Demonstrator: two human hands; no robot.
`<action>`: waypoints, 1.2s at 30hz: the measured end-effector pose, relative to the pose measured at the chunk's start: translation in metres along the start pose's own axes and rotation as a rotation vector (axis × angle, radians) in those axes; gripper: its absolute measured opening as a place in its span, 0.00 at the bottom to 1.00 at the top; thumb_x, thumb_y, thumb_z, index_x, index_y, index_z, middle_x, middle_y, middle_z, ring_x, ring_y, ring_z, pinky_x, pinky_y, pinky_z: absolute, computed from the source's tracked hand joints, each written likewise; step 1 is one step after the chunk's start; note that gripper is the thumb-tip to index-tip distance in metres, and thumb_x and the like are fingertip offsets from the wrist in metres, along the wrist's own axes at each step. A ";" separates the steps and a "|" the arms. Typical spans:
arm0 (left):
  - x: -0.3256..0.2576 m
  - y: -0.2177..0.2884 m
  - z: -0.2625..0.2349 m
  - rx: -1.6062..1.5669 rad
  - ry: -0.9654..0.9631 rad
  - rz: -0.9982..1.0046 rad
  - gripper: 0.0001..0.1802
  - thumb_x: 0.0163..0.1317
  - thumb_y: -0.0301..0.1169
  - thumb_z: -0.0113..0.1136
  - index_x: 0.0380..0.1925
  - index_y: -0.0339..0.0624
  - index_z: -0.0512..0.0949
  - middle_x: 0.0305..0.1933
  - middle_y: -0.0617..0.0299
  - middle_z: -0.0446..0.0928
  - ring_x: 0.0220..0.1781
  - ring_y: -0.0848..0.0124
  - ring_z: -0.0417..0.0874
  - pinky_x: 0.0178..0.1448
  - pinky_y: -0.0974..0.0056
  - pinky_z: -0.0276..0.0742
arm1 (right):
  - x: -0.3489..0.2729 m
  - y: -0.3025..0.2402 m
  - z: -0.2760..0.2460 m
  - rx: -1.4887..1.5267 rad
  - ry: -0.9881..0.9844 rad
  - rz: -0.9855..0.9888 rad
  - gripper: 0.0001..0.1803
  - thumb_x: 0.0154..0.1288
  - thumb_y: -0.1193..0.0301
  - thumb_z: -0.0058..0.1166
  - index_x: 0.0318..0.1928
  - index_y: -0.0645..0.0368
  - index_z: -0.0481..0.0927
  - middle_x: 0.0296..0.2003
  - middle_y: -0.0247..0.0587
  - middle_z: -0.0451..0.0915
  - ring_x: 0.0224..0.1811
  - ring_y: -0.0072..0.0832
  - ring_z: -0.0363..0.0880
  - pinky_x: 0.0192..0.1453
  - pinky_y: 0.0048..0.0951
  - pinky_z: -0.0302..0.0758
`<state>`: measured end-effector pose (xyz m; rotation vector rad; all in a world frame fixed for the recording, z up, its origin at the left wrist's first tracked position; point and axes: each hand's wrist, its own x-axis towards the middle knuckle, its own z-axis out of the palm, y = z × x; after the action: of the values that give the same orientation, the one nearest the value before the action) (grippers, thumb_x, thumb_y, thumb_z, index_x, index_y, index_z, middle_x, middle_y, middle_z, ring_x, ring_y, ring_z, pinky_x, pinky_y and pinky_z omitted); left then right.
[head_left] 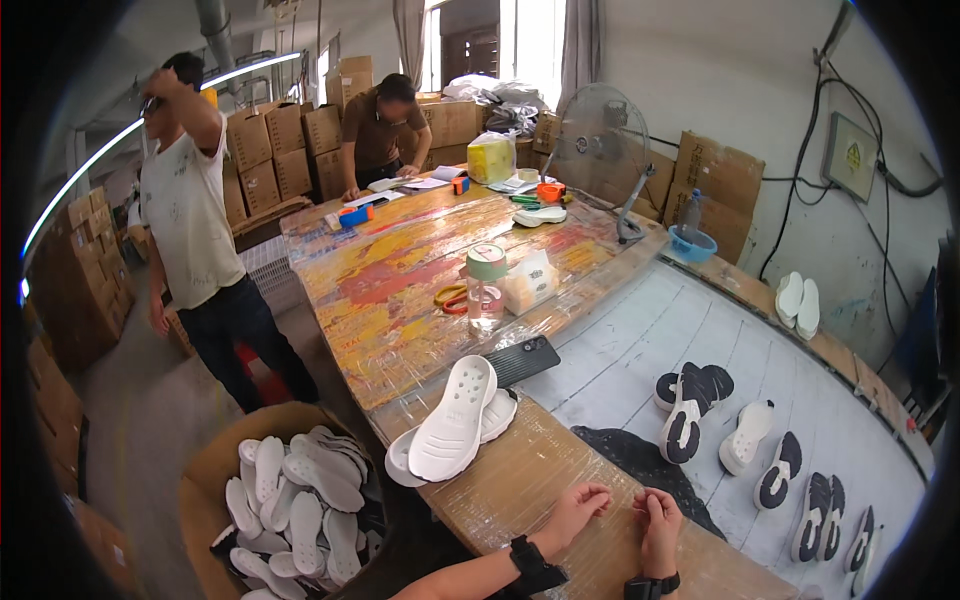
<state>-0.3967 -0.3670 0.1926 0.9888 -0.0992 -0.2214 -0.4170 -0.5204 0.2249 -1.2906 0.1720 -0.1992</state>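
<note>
My left hand (pixel 578 510) is just above the film-wrapped table edge (pixel 520 470), its fingers curled together. Close beside it, my right hand (pixel 660 522) has thumb and fingers pinched, with a small gap between the two hands. Whatever either hand may hold is too small to make out. Dark bands are on both wrists. To the left of my hands, white shoe soles (pixel 452 425) lie stacked at the table edge, the top one tilted. A black phone (pixel 525 360) rests behind them. Black-and-white soles (pixel 685 425) stand on the pale surface to the right.
A carton (pixel 205 480) full of white soles stands at lower left. On the table are a bottle (pixel 487 300), a tissue pack (pixel 532 284) and scissors (pixel 452 298). A fan (pixel 600 130) stands at the back. One person stands at left; another leans over the far end.
</note>
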 end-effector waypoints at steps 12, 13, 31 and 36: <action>0.004 0.014 0.025 0.827 -0.177 0.348 0.09 0.56 0.29 0.55 0.36 0.39 0.76 0.32 0.59 0.78 0.29 0.71 0.76 0.35 0.68 0.72 | -0.004 0.012 -0.003 -0.561 -0.078 -0.233 0.08 0.57 0.77 0.50 0.37 0.64 0.77 0.25 0.39 0.78 0.26 0.20 0.74 0.33 0.21 0.70; 0.005 0.014 0.024 0.827 -0.180 0.303 0.09 0.56 0.29 0.55 0.36 0.39 0.76 0.33 0.59 0.78 0.29 0.71 0.76 0.35 0.68 0.72 | -0.005 0.009 -0.001 -0.581 -0.083 -0.230 0.08 0.57 0.77 0.50 0.37 0.64 0.77 0.25 0.39 0.78 0.26 0.21 0.73 0.33 0.21 0.70; 0.003 0.017 0.027 0.839 -0.178 0.195 0.09 0.57 0.30 0.55 0.36 0.39 0.77 0.33 0.59 0.78 0.31 0.73 0.77 0.36 0.70 0.72 | -0.010 0.003 -0.002 -0.620 -0.075 -0.285 0.08 0.56 0.75 0.51 0.38 0.63 0.77 0.27 0.42 0.79 0.27 0.24 0.76 0.33 0.23 0.71; 0.002 0.017 0.030 0.854 -0.177 0.224 0.09 0.57 0.30 0.55 0.36 0.39 0.77 0.32 0.59 0.78 0.30 0.73 0.77 0.35 0.70 0.72 | -0.010 0.002 -0.005 -0.635 -0.076 -0.276 0.08 0.56 0.75 0.51 0.38 0.63 0.77 0.27 0.43 0.79 0.28 0.26 0.77 0.33 0.24 0.72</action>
<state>-0.3979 -0.3830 0.2229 1.7922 -0.4927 -0.0507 -0.4282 -0.5220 0.2216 -1.9526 -0.0151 -0.3476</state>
